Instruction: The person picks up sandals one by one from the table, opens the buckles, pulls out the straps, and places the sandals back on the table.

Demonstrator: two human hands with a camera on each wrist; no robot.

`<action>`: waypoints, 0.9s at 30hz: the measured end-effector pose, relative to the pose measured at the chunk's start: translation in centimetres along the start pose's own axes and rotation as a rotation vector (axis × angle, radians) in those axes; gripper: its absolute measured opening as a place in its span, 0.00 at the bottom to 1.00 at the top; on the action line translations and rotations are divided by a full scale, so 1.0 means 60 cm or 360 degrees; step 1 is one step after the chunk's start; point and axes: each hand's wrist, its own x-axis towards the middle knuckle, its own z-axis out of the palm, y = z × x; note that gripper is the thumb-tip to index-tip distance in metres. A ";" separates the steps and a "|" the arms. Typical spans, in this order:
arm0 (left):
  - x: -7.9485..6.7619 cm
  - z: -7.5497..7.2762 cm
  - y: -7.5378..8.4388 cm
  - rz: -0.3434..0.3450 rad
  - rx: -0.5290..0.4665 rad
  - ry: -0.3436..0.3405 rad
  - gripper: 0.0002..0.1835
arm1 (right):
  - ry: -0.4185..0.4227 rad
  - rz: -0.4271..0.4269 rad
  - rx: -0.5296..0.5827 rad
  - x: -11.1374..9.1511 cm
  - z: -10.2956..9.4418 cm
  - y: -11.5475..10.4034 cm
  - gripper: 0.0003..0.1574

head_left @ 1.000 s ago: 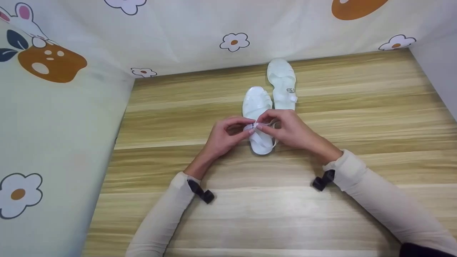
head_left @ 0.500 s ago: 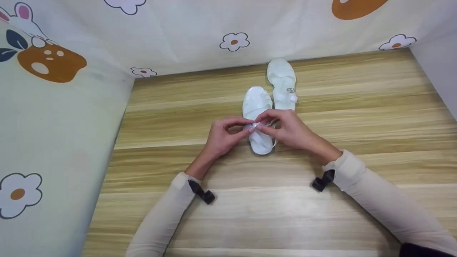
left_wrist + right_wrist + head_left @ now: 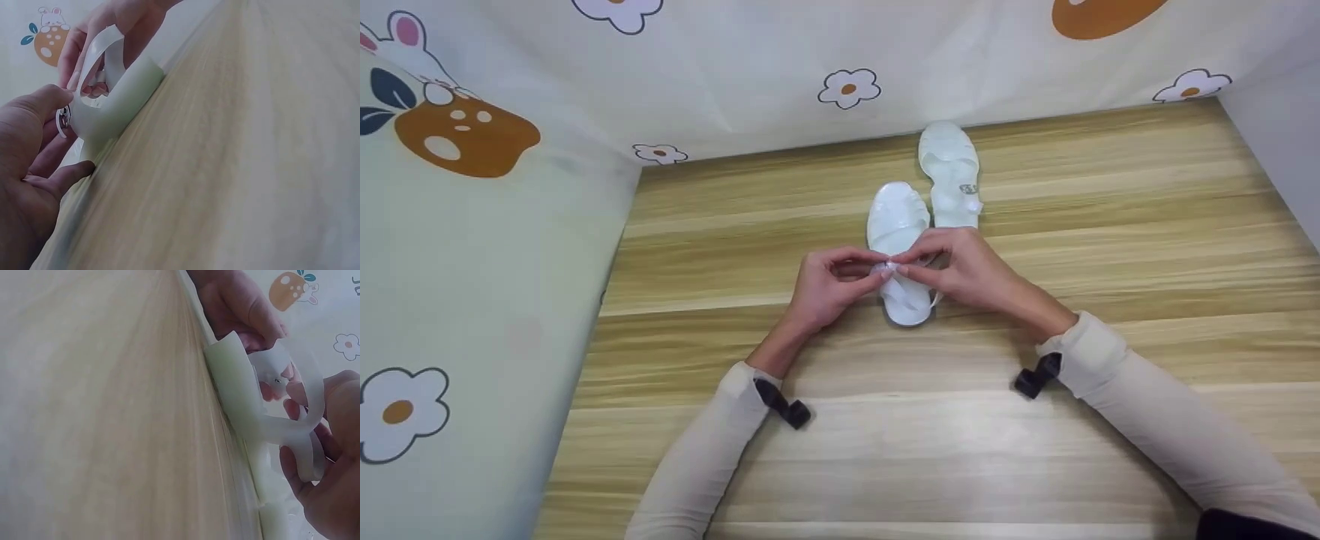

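Observation:
A white sandal [image 3: 897,214] lies toe away on the wooden surface, both hands meeting over its ankle strap. My left hand [image 3: 826,287] pinches the buckle side of the strap; the small metal buckle [image 3: 65,117] shows by its fingers in the left wrist view. From the other side, my right hand [image 3: 971,270] pinches the strap's free end close to the buckle. The strap [image 3: 315,391] makes a loop above the heel [image 3: 233,382] in the right wrist view. Fingertips hide most of the join. A second white sandal [image 3: 950,150] lies beyond, its heel end covered by my right hand.
The wood-grain surface [image 3: 915,450] ends at a pale patterned cloth wall [image 3: 735,82] behind the sandals. Another patterned wall [image 3: 495,270] stands at the left, and a plain pale panel [image 3: 1275,150] at the right. Black wrist cameras [image 3: 1033,379] hang from both sleeves.
Fingertips of both hands have drawn slightly closer together at the buckle, the right hand shifting a little leftward. The sandals stay in place; the head view has tilted slightly.

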 end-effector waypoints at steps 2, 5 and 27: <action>0.001 0.000 0.000 -0.0010 -0.0011 0.0003 0.11 | -0.0011 -0.0001 -0.0040 0.000 0.000 0.001 0.08; 0.002 -0.001 -0.002 -0.0014 -0.0039 0.0007 0.11 | -0.0037 0.0021 -0.0098 -0.001 0.002 0.005 0.08; 0.002 -0.002 -0.003 -0.0033 -0.0076 0.0019 0.11 | 0.0007 -0.0008 -0.0057 -0.002 0.002 0.003 0.12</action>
